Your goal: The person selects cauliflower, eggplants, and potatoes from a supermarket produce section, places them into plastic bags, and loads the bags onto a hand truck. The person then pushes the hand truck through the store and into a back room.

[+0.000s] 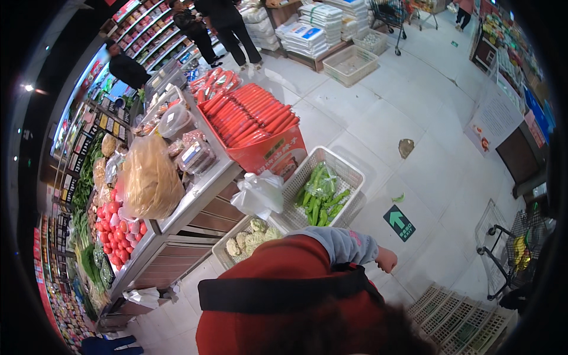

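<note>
My right hand (pixel 387 259) hangs over the pale tiled floor at the end of a grey sleeve, its fingers curled and nothing visible in them. My left hand is out of view. Before me, a white plastic crate (pixel 357 177) holds green peppers (pixel 316 199), some under clear plastic film. Beside it, a lower crate (pixel 220 254) has pale, knobbly vegetables (pixel 254 241) in it, partly hidden by my red garment. White plastic bags (pixel 259 193) hang at the counter's corner, below a red box (pixel 270 155) filled with red-wrapped sausages (pixel 248 116).
A metal-edged produce counter (pixel 195 195) carries tomatoes (pixel 116 230) and a large bag (pixel 151 177). Slatted crates (pixel 461 315) and a shopping cart (pixel 519 248) stand right. An empty crate (pixel 350 66) lies near stacked white sacks (pixel 304 40). People (pixel 230 31) stand at the back.
</note>
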`<action>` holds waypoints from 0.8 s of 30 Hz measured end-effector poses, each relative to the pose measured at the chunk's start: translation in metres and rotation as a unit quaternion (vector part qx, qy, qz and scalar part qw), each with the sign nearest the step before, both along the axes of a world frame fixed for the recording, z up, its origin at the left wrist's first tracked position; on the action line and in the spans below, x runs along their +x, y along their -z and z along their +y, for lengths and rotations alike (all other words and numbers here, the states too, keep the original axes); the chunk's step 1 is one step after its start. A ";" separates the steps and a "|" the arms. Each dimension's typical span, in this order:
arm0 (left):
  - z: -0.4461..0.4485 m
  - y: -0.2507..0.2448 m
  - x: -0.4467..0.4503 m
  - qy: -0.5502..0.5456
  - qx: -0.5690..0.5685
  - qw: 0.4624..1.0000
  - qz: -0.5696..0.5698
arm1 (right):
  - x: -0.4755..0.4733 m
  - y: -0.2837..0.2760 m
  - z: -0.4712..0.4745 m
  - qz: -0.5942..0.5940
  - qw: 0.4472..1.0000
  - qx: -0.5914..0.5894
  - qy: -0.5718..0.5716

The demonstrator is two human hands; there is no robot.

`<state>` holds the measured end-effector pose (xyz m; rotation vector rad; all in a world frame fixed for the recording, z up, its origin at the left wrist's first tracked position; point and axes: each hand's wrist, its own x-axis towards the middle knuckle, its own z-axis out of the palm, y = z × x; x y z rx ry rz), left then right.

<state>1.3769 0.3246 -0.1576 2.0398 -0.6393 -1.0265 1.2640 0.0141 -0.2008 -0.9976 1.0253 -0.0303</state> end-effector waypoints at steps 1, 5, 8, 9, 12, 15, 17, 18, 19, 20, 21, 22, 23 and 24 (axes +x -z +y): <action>0.014 -0.004 0.000 -0.009 0.026 1.000 0.001 | -0.004 -0.003 -0.001 0.000 1.000 -0.004 0.000; 0.036 -0.024 -0.008 -0.119 -0.014 0.988 -0.099 | -0.038 -0.020 -0.027 0.001 0.999 -0.045 0.017; 0.024 -0.026 -0.027 -0.116 -0.050 0.986 -0.104 | -0.068 -0.040 -0.058 -0.010 0.995 -0.084 0.046; 0.017 -0.024 -0.032 -0.058 -0.047 0.992 -0.100 | -0.076 -0.046 -0.066 -0.013 0.994 -0.092 0.054; -0.008 -0.020 -0.050 0.052 -0.031 0.997 -0.047 | -0.097 -0.059 -0.084 -0.025 0.991 -0.111 0.074; -0.024 -0.024 -0.062 0.110 -0.030 0.993 -0.005 | -0.113 -0.062 -0.088 -0.029 0.990 -0.113 0.080; -0.029 -0.029 -0.066 0.133 -0.021 0.991 0.002 | -0.122 -0.058 -0.082 -0.026 0.990 -0.113 0.083; -0.031 -0.032 -0.068 0.142 -0.021 0.990 -0.001 | -0.128 -0.054 -0.075 -0.021 0.990 -0.109 0.089; -0.032 -0.033 -0.070 0.154 -0.022 0.988 0.000 | -0.133 -0.050 -0.068 -0.014 0.991 -0.101 0.090; -0.033 -0.033 -0.071 0.149 -0.020 0.989 -0.003 | -0.137 -0.045 -0.058 -0.008 0.991 -0.097 0.093; -0.032 -0.032 -0.072 0.146 -0.019 0.989 0.000 | -0.142 -0.040 -0.048 -0.001 0.992 -0.089 0.094; -0.032 -0.028 -0.073 0.144 -0.012 0.990 0.002 | -0.147 -0.035 -0.037 0.007 0.992 -0.082 0.095; -0.032 -0.024 -0.073 0.147 -0.027 0.989 -0.014 | -0.152 -0.029 -0.026 0.015 0.993 -0.073 0.095; -0.031 -0.018 -0.073 0.152 -0.034 0.987 -0.029 | -0.158 -0.024 -0.017 0.023 0.993 -0.066 0.097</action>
